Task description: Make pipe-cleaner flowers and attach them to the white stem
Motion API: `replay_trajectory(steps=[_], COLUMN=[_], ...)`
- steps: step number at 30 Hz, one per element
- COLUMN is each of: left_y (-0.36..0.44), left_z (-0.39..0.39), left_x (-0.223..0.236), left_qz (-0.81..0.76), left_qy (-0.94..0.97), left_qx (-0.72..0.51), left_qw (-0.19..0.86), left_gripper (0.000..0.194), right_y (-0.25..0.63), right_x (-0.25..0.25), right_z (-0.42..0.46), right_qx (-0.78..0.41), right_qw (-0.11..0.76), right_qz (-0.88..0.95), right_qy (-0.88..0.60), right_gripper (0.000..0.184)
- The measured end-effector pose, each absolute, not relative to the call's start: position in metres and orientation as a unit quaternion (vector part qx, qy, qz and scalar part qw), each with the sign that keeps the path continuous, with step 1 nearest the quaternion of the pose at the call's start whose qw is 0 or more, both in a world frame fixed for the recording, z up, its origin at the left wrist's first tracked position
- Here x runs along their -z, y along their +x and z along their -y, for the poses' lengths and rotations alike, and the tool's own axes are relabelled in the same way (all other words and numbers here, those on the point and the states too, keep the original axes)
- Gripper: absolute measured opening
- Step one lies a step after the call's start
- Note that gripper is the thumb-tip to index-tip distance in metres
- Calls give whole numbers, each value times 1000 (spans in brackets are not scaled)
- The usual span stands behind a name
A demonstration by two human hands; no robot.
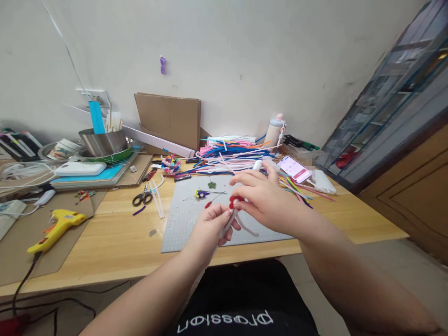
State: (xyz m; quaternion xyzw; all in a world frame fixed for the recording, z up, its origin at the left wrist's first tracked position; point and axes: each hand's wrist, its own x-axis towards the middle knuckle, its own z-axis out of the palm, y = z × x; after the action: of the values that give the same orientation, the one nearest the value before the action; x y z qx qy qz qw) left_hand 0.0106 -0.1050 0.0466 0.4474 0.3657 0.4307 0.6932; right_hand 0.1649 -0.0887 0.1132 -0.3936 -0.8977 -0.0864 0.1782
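Observation:
Over the front of a grey cutting mat (178,231), both hands meet at a red fuzzy pipe-cleaner shape (232,199). My right hand (269,198) pinches it between thumb and finger, its other fingers raised. Closed around a white pipe cleaner (249,227) just below is my left hand (210,226); a loose end of it curves out to the right. Whether the white and red pieces are joined is hidden by the fingers. Beyond them on the mat lie a purple-and-yellow pipe-cleaner piece (202,193), a green one (212,185) and a small red one (208,204).
Behind the mat rises a pile of coloured pipe cleaners (231,156), with a bottle (275,130) and a lit phone (294,169) to its right. Black scissors (143,198) lie left of the mat. Farther left are a yellow glue gun (58,228) and a metal pot (103,142).

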Motion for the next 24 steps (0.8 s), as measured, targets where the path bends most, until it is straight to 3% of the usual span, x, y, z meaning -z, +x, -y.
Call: replay_trajectory(steps=[15,18,22,24], left_y=[10,7,0,-3], left_z=[104,103,101,99], left_x=[-45,-47,-51,-51], left_qz=[-369,-347,-339,-340], left_qy=[460,433,400,392], left_qx=[-419,-437,-449,-456], left_qw=[690,708,724,723], left_gripper=[23,22,20,20], right_y=[165,167,173,174], right_x=[-116,-116,-102,-90], right_z=[90,94,107,116], right_qx=[83,74,63,10], right_qw=[183,266,461,467], right_qz=[904,880,776,767], right_qy=[-378,-386,-426,-440], right_gripper=[16,19,21,32])
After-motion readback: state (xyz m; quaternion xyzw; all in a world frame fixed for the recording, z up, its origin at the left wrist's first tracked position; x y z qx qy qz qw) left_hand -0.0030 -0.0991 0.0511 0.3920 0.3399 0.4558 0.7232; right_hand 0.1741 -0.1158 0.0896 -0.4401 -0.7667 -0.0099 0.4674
